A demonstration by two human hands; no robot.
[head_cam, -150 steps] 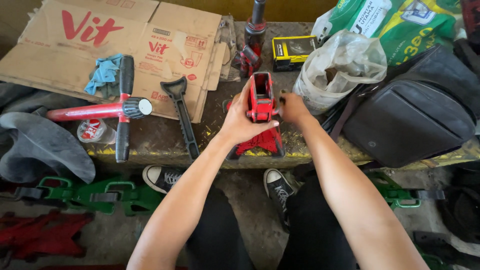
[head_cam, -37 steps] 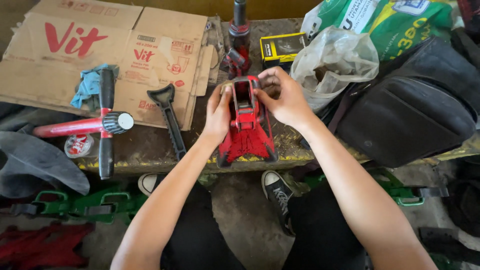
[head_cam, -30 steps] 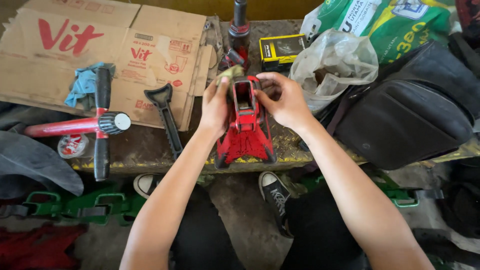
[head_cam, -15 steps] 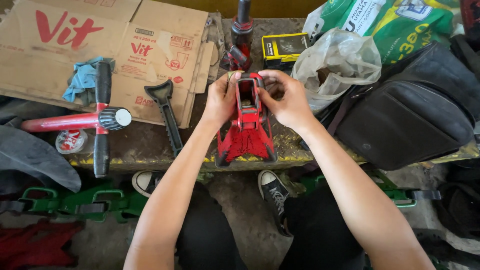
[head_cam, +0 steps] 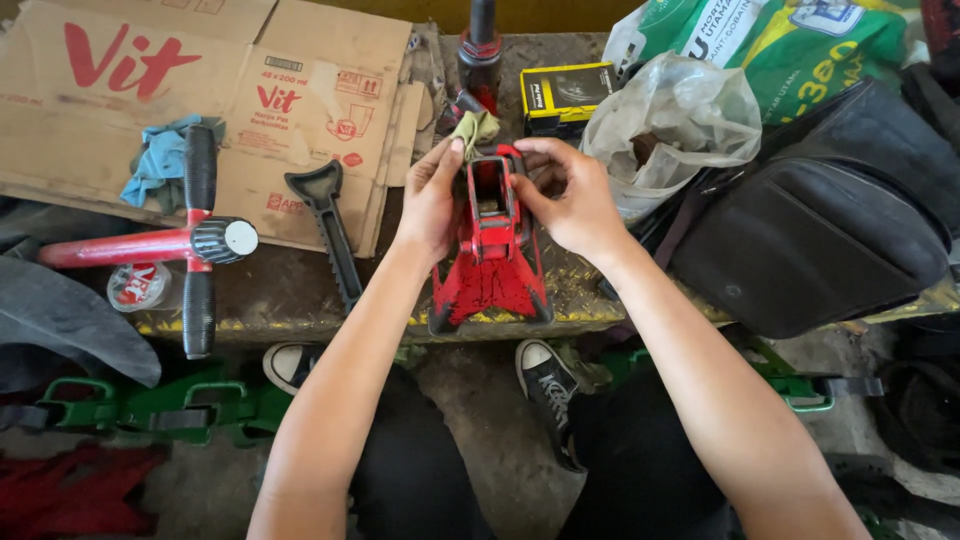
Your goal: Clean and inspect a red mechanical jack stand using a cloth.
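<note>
Red jack stand (head_cam: 492, 255) stands upright at the front edge of the surface (head_cam: 300, 300), base flared toward the person. Left hand (head_cam: 432, 195) is wrapped around the stand's upper left side, fingers pointing up along the post — grip closed on it. Right hand (head_cam: 568, 195) holds the upper right side, fingers curled over the top rim, thumb against the post — grip also closed on the stand. A small yellowish rag (head_cam: 476, 128) sits just beyond the left fingertips, touching the stand's top.

Left of the left-hand grip: a black handle piece (head_cam: 330, 225) lies flat nearby; further left, a red tool with a black crossbar (head_cam: 195, 240) and a blue rag (head_cam: 155, 170) on flattened cardboard (head_cam: 200, 90). Beyond both grips: a red-and-black cylinder (head_cam: 480, 50) and a yellow-black box (head_cam: 568, 92). Right of the right-hand grip: a clear plastic bag (head_cam: 680, 125), a black bag (head_cam: 820, 215), green sacks (head_cam: 800, 40) behind.
</note>
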